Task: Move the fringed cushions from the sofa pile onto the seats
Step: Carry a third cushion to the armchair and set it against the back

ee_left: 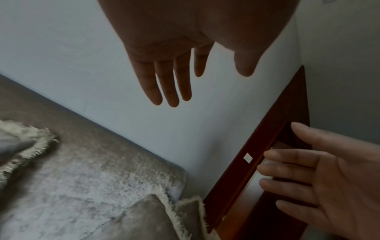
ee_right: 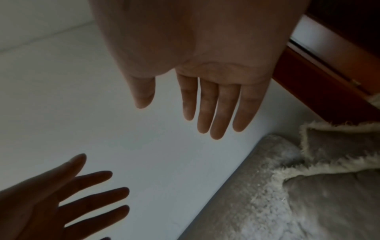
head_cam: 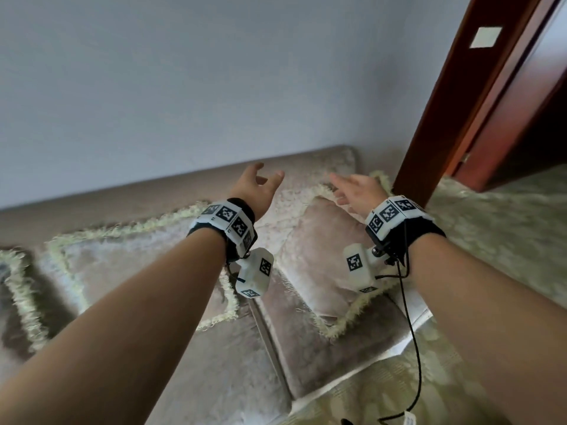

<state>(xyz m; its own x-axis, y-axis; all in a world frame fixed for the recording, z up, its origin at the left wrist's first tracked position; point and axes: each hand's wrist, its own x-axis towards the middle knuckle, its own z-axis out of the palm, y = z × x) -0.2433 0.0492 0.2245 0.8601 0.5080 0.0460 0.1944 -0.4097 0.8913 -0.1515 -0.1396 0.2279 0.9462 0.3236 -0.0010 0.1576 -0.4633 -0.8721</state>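
Observation:
A beige cushion with pale fringe [head_cam: 325, 256] lies tilted on the right end of the sofa seat [head_cam: 233, 369], with a second fringed cushion [head_cam: 380, 179] behind it by the door frame. Another fringed cushion [head_cam: 132, 259] lies flat on the seat to the left. My left hand [head_cam: 260, 182] and right hand [head_cam: 352, 188] reach out above the right cushion, palms facing each other, fingers straight and spread, holding nothing. The left wrist view shows both empty hands, my left hand [ee_left: 185, 78] and right hand [ee_left: 320, 180]. The right wrist view shows my right hand [ee_right: 197, 104] and left hand [ee_right: 68, 194].
A pale wall [head_cam: 184, 87] rises behind the sofa back [head_cam: 122, 194]. A red-brown wooden door frame [head_cam: 454, 102] stands just right of the sofa end. Part of a further fringed cushion [head_cam: 15, 280] shows at the left edge. A pale patterned surface [head_cam: 491, 240] lies on the right.

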